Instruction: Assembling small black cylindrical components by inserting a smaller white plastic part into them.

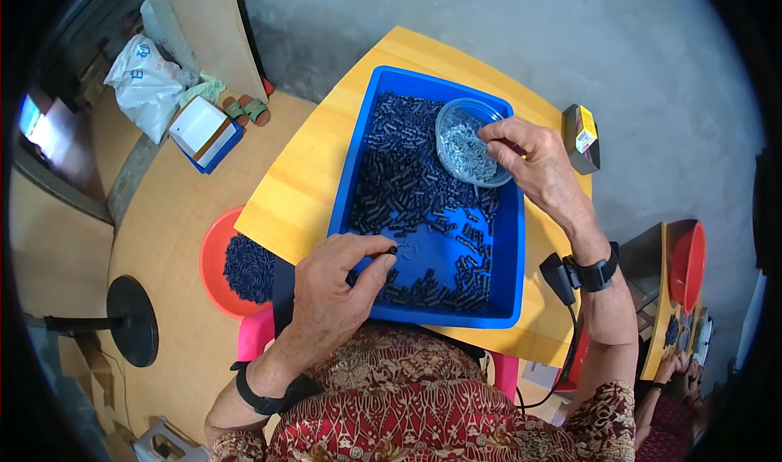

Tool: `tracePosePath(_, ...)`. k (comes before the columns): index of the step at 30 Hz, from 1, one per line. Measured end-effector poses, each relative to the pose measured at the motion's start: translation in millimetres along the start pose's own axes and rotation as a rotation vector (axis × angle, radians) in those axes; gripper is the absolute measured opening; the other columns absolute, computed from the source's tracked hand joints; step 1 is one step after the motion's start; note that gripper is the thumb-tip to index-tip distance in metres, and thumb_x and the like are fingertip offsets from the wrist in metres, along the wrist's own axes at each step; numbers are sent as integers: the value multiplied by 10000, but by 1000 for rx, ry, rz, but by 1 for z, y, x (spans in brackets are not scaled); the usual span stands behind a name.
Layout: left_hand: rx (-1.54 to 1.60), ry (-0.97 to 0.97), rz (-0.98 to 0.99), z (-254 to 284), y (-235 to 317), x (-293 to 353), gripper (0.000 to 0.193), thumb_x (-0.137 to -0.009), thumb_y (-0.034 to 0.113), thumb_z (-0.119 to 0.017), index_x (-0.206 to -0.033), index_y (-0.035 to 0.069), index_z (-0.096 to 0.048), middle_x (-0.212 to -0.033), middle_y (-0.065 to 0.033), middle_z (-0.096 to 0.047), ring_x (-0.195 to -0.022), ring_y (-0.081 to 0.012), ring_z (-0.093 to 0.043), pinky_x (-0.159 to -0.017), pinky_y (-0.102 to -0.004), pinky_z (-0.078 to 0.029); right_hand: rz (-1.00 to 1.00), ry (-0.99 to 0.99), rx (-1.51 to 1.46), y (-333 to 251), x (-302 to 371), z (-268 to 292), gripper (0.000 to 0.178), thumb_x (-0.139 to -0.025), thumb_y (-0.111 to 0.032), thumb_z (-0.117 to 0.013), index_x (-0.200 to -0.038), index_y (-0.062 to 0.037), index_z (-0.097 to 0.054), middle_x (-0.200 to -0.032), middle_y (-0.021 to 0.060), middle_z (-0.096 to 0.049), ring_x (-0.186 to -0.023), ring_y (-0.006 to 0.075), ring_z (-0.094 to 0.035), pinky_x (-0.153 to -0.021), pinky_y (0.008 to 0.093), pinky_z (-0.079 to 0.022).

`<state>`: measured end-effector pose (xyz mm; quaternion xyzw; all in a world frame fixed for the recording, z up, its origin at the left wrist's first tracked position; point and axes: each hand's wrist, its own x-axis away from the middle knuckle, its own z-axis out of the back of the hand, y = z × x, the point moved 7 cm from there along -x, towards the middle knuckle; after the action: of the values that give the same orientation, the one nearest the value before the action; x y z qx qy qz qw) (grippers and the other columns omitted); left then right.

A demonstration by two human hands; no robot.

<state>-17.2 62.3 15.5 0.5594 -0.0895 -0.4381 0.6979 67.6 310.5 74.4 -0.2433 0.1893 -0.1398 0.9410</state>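
Our left grip [338, 281] is closed at thumb and forefinger on a small black piece [393, 251], held just above the near left part of a blue tray [436, 268]. Our right grip [539, 162] hangs over a clear round tub [468, 102], thumb and fingers brought close together; we cannot tell whether they have anything between them. The tub sits inside the tray, toward its far right corner, and holds many small, shiny metal bits [466, 148]. Around it we see short black parts [391, 165], heaped thickly at the far side and left, scattered more loosely near us. The tray stands on a yellow counter [297, 177]. Beside the counter, on our left, a red basin [213, 258] holds a dark heap [248, 268].
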Motion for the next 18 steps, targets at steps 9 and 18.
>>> tracePosePath(9, -18, -51, 18, -1, 1, -1, 121, -864, 41, -726, -980, 12, -709, -878, -108, -704, -790, -207, -669, -729, -310, -514, 395, -127, 251, -43, 30, -46, 107, -772, -29, -681, -868, -34, -633, -850, 124, -586, -861, 320, -603, -762, 425, -526)
tracePosePath(18, 23, -1, -11, -1, -1, 0, 118, -852, 74, -733, -963, 53, -701, -852, -98, -695, -771, -272, -649, -686, -369, -495, 424, -501, 198, -40, 41, -90, 137, -785, -53, -720, -911, -28, -673, -868, 92, -595, -879, 284, -595, -786, 388, -519)
